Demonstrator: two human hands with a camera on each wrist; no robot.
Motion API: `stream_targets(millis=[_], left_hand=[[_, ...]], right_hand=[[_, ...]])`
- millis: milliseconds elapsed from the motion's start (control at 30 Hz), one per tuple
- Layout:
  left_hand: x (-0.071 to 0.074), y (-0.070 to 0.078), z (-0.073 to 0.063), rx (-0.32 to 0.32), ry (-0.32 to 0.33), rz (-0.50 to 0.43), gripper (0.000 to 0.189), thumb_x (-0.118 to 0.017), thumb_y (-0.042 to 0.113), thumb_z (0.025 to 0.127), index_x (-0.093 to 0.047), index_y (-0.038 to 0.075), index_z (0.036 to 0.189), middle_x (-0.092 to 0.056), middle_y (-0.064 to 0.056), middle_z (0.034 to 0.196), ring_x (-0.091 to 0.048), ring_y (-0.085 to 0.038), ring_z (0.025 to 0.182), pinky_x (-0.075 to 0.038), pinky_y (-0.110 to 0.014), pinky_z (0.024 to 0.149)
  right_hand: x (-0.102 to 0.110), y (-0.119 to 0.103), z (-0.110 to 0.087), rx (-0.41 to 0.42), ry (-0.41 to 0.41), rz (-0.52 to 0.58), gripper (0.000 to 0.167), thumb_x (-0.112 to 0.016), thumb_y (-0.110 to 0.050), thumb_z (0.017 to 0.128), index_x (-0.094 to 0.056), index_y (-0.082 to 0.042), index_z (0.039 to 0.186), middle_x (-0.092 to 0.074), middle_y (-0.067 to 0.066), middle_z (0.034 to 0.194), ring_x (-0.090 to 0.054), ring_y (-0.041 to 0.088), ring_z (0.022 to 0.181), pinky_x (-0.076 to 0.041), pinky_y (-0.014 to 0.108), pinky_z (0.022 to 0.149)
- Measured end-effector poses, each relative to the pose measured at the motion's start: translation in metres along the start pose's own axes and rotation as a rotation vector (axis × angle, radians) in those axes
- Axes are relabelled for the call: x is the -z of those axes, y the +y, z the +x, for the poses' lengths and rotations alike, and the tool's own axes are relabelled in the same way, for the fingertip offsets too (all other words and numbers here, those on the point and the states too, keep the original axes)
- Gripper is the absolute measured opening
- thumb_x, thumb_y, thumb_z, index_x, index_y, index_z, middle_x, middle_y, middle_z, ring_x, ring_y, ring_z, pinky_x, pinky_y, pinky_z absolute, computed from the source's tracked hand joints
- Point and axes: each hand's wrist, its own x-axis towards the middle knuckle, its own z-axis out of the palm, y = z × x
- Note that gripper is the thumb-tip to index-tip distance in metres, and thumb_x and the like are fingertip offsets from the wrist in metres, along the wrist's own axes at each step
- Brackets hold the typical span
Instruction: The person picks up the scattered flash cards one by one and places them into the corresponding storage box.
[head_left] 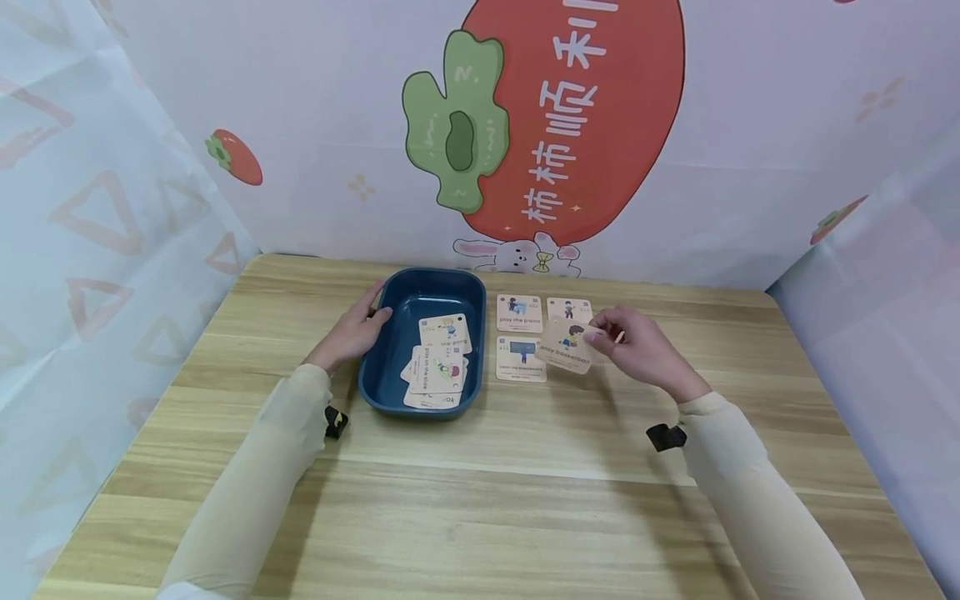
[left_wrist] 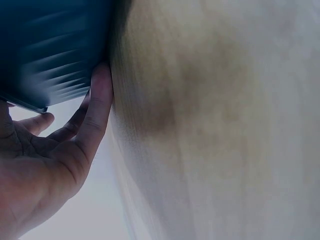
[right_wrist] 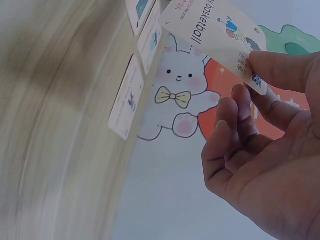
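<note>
A "play basketball" card is pinched by its upper right corner between the thumb and fingers of my right hand. It hovers tilted over the table, overlapping part of a figure card behind it. In the right wrist view the printed side of the basketball card shows. Left of it lie a "play the piano" card and a blackboard card. My left hand holds the left side of a dark blue tray, thumb over the rim, fingers along the outer wall.
Inside the tray is a loose pile of cards, with a "play on the slide" card on top and another card above it. The wooden table meets a printed backdrop at its far edge.
</note>
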Motion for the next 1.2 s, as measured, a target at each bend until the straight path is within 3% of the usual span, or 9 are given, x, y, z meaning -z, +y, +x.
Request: stream_targets(millis=[333,700,1200], left_hand=[[0.000,0.000,0.000,0.001,0.000,-0.008,0.062,-0.036,0.030,0.111,-0.006,0.021,0.165,-0.030,-0.027,0.160,-0.038,-0.047,0.140,-0.030,-0.065,0.112],[0.000,0.001,-0.001,0.003,-0.002,-0.003,0.062,-0.035,0.030,0.112,-0.005,0.022,0.165,-0.019,-0.022,0.166,-0.026,-0.047,0.147,-0.023,-0.066,0.115],[0.001,0.002,-0.002,0.003,-0.008,-0.011,0.062,-0.035,0.031,0.112,-0.005,0.023,0.165,-0.021,-0.023,0.165,-0.027,-0.047,0.146,-0.024,-0.067,0.114]], right_hand=[[-0.007,-0.017,0.008,0.049,0.033,0.007,0.007,-0.068,-0.009,0.097,-0.070,-0.003,0.097,-0.055,0.009,0.084,-0.052,0.025,0.078,-0.044,0.037,0.066],[-0.015,-0.034,0.016,0.081,0.059,0.055,0.006,-0.070,-0.011,0.096,-0.070,-0.004,0.096,-0.055,0.008,0.085,-0.052,0.025,0.077,-0.044,0.038,0.067],[-0.025,-0.067,0.029,0.100,0.053,0.118,0.011,-0.071,-0.014,0.097,-0.072,-0.005,0.101,-0.056,0.009,0.089,-0.052,0.026,0.082,-0.045,0.038,0.069]])
